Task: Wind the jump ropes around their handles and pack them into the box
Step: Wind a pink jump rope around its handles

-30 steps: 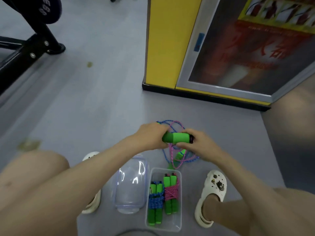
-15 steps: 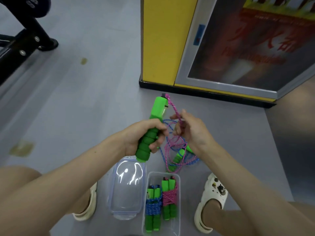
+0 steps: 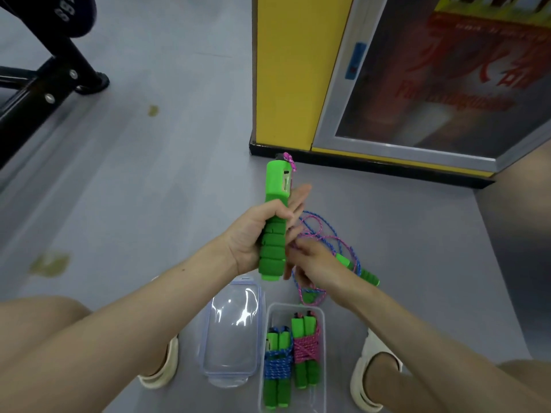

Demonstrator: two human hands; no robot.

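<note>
My left hand grips a green jump rope handle upright, its pink cord end at the top. My right hand sits just right of the handle's foam grip, fingers closed on the pink cord. Loose pink and blue cords lie on the floor behind it, with another green handle among them. A clear box below holds two wound ropes: a blue one and a pink one.
The box's clear lid lies left of the box. My white sandals flank them. A yellow cabinet with a glass door stands ahead. A black metal frame is at far left.
The left hand turned the handle from level to upright and raised it. The right hand let go of the handle's end and dropped down along the pink cord.
</note>
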